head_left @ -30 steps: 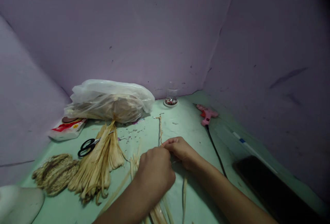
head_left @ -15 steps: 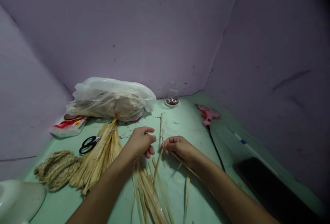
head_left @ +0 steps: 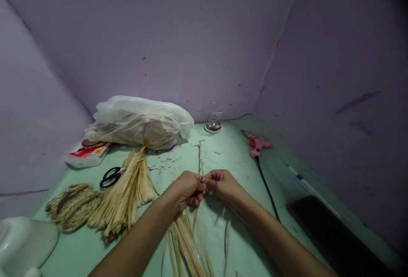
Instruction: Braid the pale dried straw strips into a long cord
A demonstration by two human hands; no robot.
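Note:
A thin braid of pale dried-leaf strips (head_left: 201, 160) runs away from me along the table, its far end near a small mark. My left hand (head_left: 190, 188) pinches the near end of this braid, fingers closed. Against it, my right hand (head_left: 220, 183) also pinches the braid, thumb and forefinger together. The fingertips of both hands meet and hide the exact crossing of the strips. Below the hands, loose strips (head_left: 188, 243) fan toward me, and a single strip (head_left: 227, 238) hangs under my right wrist.
Left lie a bundle of dried strips (head_left: 123, 196), black-handled scissors (head_left: 110, 177), a coiled braided rope (head_left: 74, 207) and a white-red packet (head_left: 88, 156). Behind are a plastic bag (head_left: 143, 122) and a small clear container (head_left: 213, 125). Right are a pink glue gun (head_left: 258, 144) and a dark phone-like slab (head_left: 331, 230).
My left hand has come down and right from an open pose beside the braid, and its fingers have closed at the braid's near end. My right hand has stayed there.

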